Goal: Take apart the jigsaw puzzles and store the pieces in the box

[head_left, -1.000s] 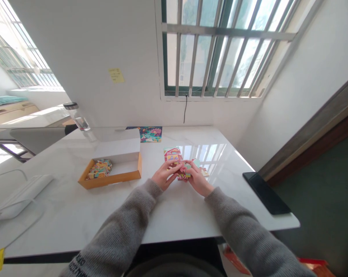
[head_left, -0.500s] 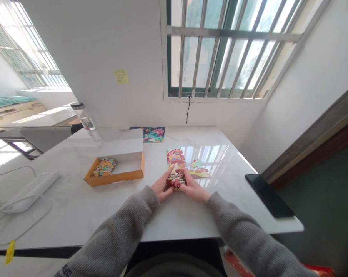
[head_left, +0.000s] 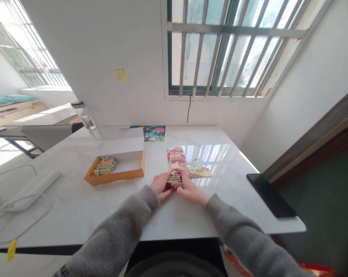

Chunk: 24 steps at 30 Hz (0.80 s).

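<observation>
A stack of puzzle pieces [head_left: 174, 179] is held between my two hands near the middle of the white table. Around its left side curl the fingers of my left hand [head_left: 161, 186], and my right hand [head_left: 191, 189] grips the right side. Just beyond the hands lies a partly joined puzzle [head_left: 176, 156] with a red barn; its lower part extends right to a green and brown section [head_left: 202, 172]. More puzzle pieces [head_left: 104, 166] sit in the left part of an orange box [head_left: 114, 178].
A colourful picture sheet [head_left: 155, 133] lies at the table's back edge, near a clear bottle [head_left: 86, 118]. The black phone or tablet [head_left: 270, 195] rests at the right edge. A white power strip [head_left: 32, 191] with cables is at the left.
My right hand has shifted slightly left, closer to my left hand, around the stack. The pieces now look more evenly lined up, and the red piece at the front shows less.
</observation>
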Each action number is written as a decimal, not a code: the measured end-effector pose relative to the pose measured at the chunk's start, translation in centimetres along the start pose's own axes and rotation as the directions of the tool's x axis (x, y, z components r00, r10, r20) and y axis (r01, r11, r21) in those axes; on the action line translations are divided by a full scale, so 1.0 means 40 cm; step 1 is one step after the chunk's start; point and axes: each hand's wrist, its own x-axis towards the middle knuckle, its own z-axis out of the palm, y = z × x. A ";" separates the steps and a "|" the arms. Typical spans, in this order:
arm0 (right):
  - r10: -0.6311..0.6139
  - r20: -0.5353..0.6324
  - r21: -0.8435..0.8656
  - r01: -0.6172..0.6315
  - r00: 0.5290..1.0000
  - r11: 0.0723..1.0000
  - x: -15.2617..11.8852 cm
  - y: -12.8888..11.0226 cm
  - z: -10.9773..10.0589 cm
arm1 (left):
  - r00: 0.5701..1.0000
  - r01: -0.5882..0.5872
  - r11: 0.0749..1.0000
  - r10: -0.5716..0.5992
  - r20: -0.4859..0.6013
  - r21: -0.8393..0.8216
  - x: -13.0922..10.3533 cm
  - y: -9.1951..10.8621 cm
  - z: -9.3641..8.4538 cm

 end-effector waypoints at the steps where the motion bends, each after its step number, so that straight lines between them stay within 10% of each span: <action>1: 0.008 -0.001 0.014 -0.008 1.000 1.000 0.001 -0.002 0.006 | 1.000 0.003 1.000 -0.003 0.002 0.028 0.000 -0.001 0.008; 9: -0.061 0.010 -0.115 0.061 0.998 0.991 0.006 -0.020 0.026 | 0.998 0.012 0.998 -0.008 -0.061 0.068 0.000 -0.010 0.034; 18: 0.086 -0.160 -0.597 -0.166 0.983 0.785 0.012 0.060 -0.141 | 1.000 0.020 0.999 -0.020 -0.016 0.048 0.010 0.013 -0.005; 24: 0.143 -0.115 -0.652 -0.183 0.983 0.736 0.009 0.070 -0.146 | 0.992 0.106 0.991 -0.101 -0.073 0.081 0.019 -0.017 -0.024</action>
